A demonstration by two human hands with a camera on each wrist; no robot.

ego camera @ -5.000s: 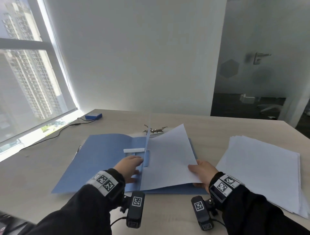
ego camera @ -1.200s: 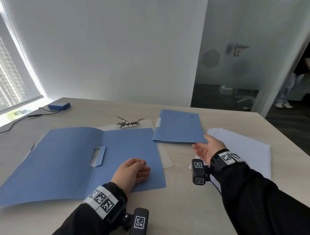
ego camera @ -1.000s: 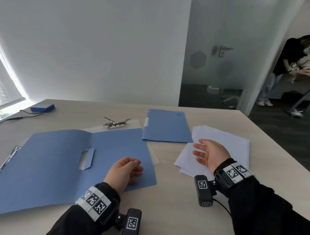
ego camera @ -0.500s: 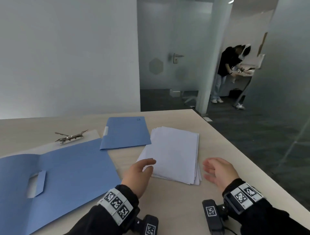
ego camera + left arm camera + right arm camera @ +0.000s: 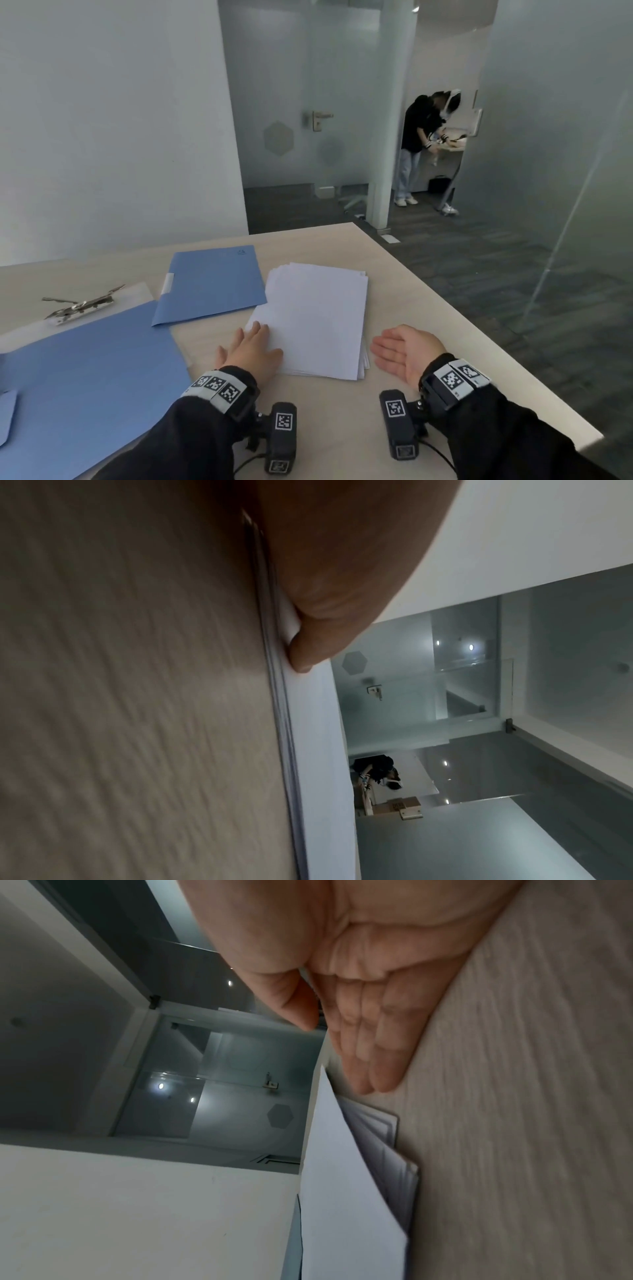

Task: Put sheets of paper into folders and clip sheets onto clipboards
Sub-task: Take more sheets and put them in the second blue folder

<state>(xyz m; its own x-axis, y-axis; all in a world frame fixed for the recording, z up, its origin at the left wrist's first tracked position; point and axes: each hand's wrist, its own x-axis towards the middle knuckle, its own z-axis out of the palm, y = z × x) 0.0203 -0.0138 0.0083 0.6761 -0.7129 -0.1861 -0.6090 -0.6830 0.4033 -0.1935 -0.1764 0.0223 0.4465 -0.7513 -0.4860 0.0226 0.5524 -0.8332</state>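
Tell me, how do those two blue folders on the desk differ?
The near folder lies spread open, its inside showing; the far folder is shut. The near folder partly covers a clipboard, while the far folder's corner rests on the near one. The far folder has a white tab on its left edge. Both are the same blue.

Table [image 5: 404, 294] was pale matt wood-grain. Sheets [image 5: 318, 318] were plain white matt paper. Folders [image 5: 212, 284] appeared smooth blue card. Clip [image 5: 82, 305] was shiny metal.
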